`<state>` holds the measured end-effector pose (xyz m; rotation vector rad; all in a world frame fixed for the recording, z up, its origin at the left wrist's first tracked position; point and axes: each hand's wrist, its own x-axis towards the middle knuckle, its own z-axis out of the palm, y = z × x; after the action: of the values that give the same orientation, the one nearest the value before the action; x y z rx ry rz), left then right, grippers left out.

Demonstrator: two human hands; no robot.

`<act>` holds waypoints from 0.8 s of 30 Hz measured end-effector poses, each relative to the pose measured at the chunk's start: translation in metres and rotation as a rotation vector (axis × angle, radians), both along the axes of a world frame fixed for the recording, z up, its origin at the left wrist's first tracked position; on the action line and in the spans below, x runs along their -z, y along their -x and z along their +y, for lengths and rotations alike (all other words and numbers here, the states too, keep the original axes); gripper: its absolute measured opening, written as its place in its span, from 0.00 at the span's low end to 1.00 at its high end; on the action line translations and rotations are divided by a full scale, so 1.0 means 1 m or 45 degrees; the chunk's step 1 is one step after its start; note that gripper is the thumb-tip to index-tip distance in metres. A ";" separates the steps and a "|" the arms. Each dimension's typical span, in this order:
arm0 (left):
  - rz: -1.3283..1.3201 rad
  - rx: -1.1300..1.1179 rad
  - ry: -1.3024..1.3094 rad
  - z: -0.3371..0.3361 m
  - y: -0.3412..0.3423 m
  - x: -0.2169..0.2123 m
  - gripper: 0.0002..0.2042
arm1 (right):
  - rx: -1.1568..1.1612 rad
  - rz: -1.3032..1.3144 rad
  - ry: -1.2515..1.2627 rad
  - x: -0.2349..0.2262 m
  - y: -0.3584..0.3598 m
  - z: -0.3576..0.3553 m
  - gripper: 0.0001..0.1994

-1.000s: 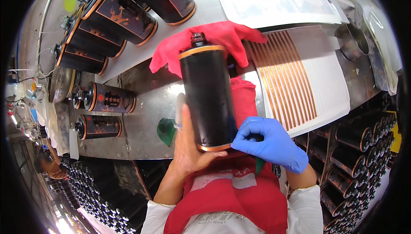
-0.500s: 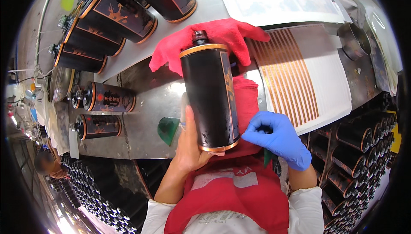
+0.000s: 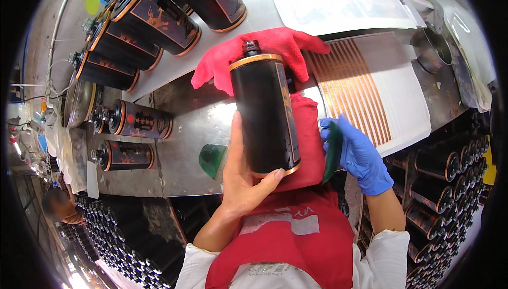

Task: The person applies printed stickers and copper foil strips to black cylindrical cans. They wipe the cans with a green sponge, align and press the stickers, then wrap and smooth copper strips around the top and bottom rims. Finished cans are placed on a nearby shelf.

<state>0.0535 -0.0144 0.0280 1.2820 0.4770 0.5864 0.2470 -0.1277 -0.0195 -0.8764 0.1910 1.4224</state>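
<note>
A black cylindrical bottle [image 3: 259, 114] with copper-coloured rims and a dark patterned panel lies with its neck pointing away from me. My bare left hand [image 3: 241, 183] grips it at the near end, thumb over the bottom edge. The neck rests by a rumpled red cloth [image 3: 280, 43], and more red cloth [image 3: 310, 141] shows beside its right side. In a blue glove, my right hand [image 3: 362, 157] holds a dark green scraper [image 3: 332, 151] on edge, apart from the bottle. A second green scraper [image 3: 212, 158] lies on the metal table left of my left hand.
On the right is a white sheet bearing copper strips [image 3: 354, 93], with a metal cup [image 3: 431, 51] beyond. Finished-looking black bottles [image 3: 156, 16] stand at the far left; smaller ones [image 3: 140, 120] are nearer. Racked bottles [image 3: 434, 188] fill both sides below the table.
My right hand has drawn away from the bottle's lower right edge, opening from a pinch and turning the green scraper upright. My left thumb has come round onto the bottle's bottom edge.
</note>
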 end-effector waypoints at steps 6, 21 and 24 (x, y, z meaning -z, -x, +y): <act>0.022 0.001 -0.061 -0.002 -0.004 -0.002 0.48 | -0.054 -0.219 -0.145 -0.021 0.009 -0.006 0.23; 0.056 -0.061 -0.022 -0.012 -0.009 -0.009 0.48 | 0.244 -0.418 -0.043 -0.013 0.018 -0.036 0.22; -0.042 -0.034 0.057 -0.009 -0.010 -0.009 0.47 | 0.226 -0.454 -0.061 -0.013 0.021 -0.037 0.21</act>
<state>0.0638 -0.0238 0.0367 1.2237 0.4784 0.6154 0.2256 -0.1645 -0.0065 -1.0313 -0.0351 1.0824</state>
